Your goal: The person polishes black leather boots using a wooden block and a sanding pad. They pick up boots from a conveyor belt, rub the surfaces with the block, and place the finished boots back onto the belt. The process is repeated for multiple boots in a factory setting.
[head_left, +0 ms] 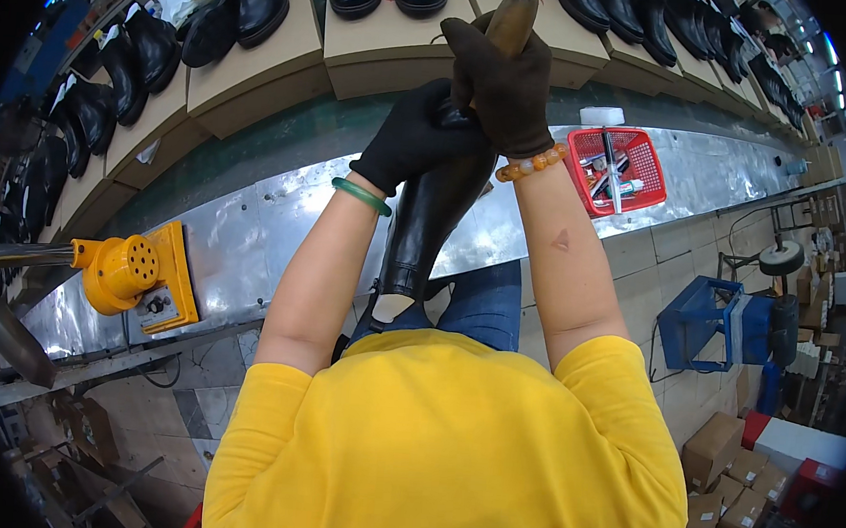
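Note:
A tall black leather boot (432, 211) slants from my lap up over the edge of the metal bench. My left hand (417, 136), in a black glove, is closed round the boot's upper part. Just beyond it, my right hand (504, 83), in a dark glove, grips a brown, round-ended object (515, 20) that sticks up past the fingers. Its lower part is hidden in the glove, so I cannot tell its kind. The two gloves meet or overlap in this view. A pale patch shows at the boot's near end.
A shiny metal bench (281, 195) runs across in front of me. On it stand a yellow lamp-like device (133, 273) at left and a red basket (654, 187) of small tools at right. Beyond, cardboard boxes (260, 71) carry several black boots (262, 3). A blue metal frame (698, 323) stands right.

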Available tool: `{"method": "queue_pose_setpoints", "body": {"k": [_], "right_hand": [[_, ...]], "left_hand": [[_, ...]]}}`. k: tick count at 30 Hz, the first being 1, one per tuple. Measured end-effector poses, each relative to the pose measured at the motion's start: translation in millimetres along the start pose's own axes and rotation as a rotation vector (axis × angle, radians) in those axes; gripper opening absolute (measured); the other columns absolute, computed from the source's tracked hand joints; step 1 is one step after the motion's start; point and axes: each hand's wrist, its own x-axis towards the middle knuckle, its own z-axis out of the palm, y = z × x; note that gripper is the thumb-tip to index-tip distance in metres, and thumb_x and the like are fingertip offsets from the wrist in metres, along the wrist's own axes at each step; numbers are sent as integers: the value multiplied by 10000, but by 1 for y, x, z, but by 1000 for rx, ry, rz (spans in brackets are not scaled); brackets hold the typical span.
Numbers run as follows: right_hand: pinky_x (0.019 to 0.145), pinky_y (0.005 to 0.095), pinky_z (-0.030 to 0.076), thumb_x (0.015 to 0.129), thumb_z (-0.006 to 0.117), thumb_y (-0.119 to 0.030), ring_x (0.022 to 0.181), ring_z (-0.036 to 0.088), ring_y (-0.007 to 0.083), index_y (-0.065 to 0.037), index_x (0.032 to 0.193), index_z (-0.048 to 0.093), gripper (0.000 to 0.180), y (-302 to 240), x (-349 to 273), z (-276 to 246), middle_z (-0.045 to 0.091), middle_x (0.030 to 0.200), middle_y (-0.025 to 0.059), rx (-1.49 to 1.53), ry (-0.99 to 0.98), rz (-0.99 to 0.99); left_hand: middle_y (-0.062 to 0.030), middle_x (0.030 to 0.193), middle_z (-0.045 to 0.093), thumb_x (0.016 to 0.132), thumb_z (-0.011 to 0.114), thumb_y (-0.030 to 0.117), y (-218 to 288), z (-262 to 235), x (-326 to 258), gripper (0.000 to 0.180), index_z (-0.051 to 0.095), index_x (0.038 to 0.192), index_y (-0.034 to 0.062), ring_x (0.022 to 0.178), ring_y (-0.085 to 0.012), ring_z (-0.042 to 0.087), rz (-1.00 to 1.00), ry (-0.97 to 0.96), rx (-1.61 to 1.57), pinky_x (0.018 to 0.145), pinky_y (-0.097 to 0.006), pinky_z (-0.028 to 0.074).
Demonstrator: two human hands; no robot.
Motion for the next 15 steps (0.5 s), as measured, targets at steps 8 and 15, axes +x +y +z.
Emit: {"method": "queue_pose_setpoints", "body": {"k": [8,15], "right_hand": [[451,286,344,848,619,-256,477,385,114,-139,729,446,241,22,8,-32,369,572,-32,874,65,219],[488,270,335,850,625,-276,524,388,111,-149,784,461,217,49,-39,-69,379,604,-28,755,244,392]], "left_hand": [[-63,967,617,659,785,138,11,-6,-8,486,562,1069,0,896,-133,583,20,68,151,811,-296,483],[-88,924,637,665,791,179,19,-18,-31,445,583,1020,7,850,-156,609,53,398,278,781,-300,496]]}}
